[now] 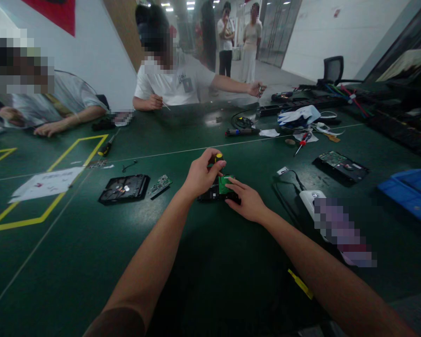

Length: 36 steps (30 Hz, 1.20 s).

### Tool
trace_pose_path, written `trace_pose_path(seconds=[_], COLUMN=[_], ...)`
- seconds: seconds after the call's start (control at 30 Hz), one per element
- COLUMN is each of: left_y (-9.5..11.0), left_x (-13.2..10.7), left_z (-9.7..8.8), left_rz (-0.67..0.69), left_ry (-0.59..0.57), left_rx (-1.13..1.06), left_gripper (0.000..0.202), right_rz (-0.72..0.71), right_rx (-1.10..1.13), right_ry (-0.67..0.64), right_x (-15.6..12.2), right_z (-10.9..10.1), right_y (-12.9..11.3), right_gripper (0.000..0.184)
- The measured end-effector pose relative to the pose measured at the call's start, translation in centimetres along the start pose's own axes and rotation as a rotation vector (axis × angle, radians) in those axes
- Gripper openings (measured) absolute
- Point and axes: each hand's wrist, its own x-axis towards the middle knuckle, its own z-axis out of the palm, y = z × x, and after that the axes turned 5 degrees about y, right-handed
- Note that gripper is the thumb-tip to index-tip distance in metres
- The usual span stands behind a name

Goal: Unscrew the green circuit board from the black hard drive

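Observation:
My left hand [201, 174] is closed around a screwdriver [219, 157] with a yellow and black handle, held upright; its tip is hidden behind my fingers. Below it on the table lies a hard drive [214, 192], black with a green circuit board [223, 184] on top. My right hand [247, 201] grips the drive's right end. Its fingers reach over the green board and its thumb lies along the near edge.
On the green table [91, 267], a black drive casing [124, 188] and a loose circuit board [160, 186] lie left. At right are a white power bank [314, 206] with a cable, another drive [340, 167] and a blue bin [409, 194]. Two people sit opposite.

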Motion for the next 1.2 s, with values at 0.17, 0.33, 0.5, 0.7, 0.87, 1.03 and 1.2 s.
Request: trace_pose_path(seconds=[0.17, 0.33, 0.5, 0.7, 0.87, 1.03, 1.2], left_y=[-0.5, -1.1, -0.8, -0.7, -0.8, -0.8, -1.1], left_x=[0.1, 0.1, 0.0, 0.0, -0.1, 0.0, 0.1], left_z=[0.1, 0.1, -0.2, -0.3, 0.1, 0.2, 0.1], left_rz=[-0.035, -0.001, 0.093, 0.131, 0.178, 0.246, 0.189], left_ry=[0.028, 0.033, -0.070, -0.116, 0.015, 0.111, 0.130], left_rx=[-0.020, -0.016, -0.009, -0.033, 0.160, 0.304, 0.314], left_gripper=[0.025, 0.037, 0.044, 0.048, 0.039, 0.034, 0.033], right_rz=[0.004, 0.011, 0.001, -0.005, 0.005, 0.005, 0.015], right_rx=[0.001, -0.002, -0.004, -0.004, -0.011, -0.013, -0.010], right_ry=[-0.001, -0.002, 0.003, 0.002, -0.002, -0.004, -0.012], right_x=[0.0, 0.0, 0.0, 0.0, 0.0, 0.0, 0.0], right_z=[0.0, -0.1, 0.0, -0.1, -0.1, 0.0, -0.1], right_y=[0.0, 0.0, 0.0, -0.1, -0.2, -0.1, -0.2], right_gripper=[0.052, 0.051, 0.051, 0.051, 0.051, 0.052, 0.052])
